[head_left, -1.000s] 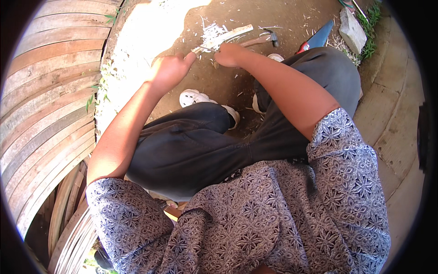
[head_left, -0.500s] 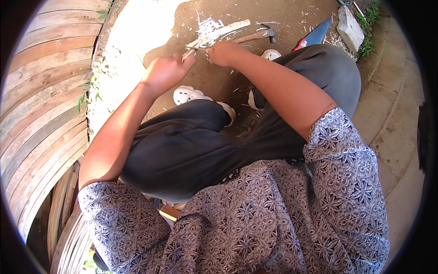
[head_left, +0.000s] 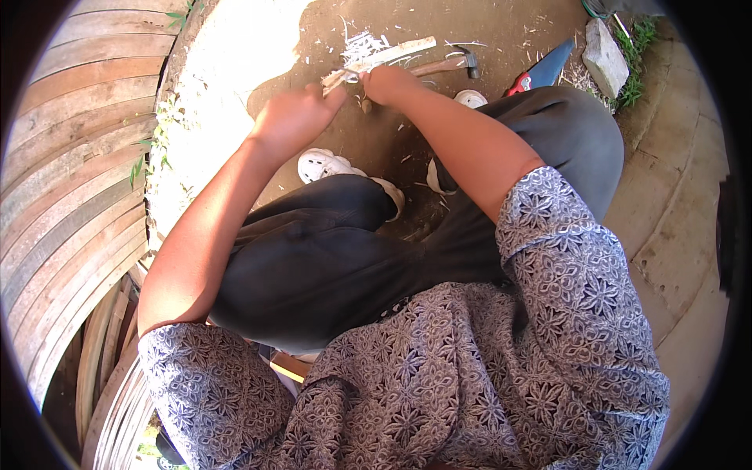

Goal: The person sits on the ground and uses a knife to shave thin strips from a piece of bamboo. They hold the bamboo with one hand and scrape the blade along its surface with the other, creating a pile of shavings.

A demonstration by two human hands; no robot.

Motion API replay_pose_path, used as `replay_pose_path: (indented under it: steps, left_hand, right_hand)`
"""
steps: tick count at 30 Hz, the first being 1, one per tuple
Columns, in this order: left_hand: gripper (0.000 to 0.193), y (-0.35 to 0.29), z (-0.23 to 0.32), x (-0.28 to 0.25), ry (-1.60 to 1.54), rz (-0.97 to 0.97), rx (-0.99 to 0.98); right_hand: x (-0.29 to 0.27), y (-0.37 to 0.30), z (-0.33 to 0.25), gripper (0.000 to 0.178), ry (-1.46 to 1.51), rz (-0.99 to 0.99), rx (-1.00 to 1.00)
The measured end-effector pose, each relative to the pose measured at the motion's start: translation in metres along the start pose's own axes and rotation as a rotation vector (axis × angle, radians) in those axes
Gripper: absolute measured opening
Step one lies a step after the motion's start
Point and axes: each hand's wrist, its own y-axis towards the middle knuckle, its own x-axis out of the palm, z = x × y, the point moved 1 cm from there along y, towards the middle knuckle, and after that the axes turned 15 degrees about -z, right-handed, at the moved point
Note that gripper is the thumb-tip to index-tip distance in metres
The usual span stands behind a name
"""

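Tucking inward since half a second ago, the right forearm (head_left: 466,133) is bringing its sleeve closer to the body, and both hands are sitting slightly farther forward. From my remote feed, I am seeing the left hand (head_left: 294,116) curling closed around a pale wood strip (head_left: 333,82), its thumb extending toward it. The right hand (head_left: 389,84) is closing in a fist on a thin blade (head_left: 352,74), which is lying against or very near the strip; I cannot tell which. The strip is hovering above the ground (head_left: 501,23), just beside white shavings (head_left: 362,47). Nearby, a hammer (head_left: 439,66) is lying, while a stone (head_left: 605,56) is resting by the ground's far right corner.
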Motion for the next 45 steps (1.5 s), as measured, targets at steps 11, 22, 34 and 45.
replay_pose_path:
  steps: [11,22,34,45]
  left_hand:
    - [0.028,-0.014,-0.01,0.018,0.014,0.044,0.042]
    - [0.029,-0.011,-0.007,0.018,-0.044,0.07,0.034]
    - [0.027,-0.013,-0.012,0.026,-0.001,0.101,0.059]
    - [0.024,-0.012,0.005,0.009,0.056,0.079,0.048]
  right_hand:
    - [0.02,-0.02,-0.004,0.06,-0.027,0.023,0.003]
    - [0.012,0.014,-0.001,0.06,-0.054,0.024,0.019]
    - [0.019,0.006,0.007,0.067,-0.046,-0.006,0.069]
    - [0.014,0.035,0.007,0.063,0.04,-0.002,0.145]
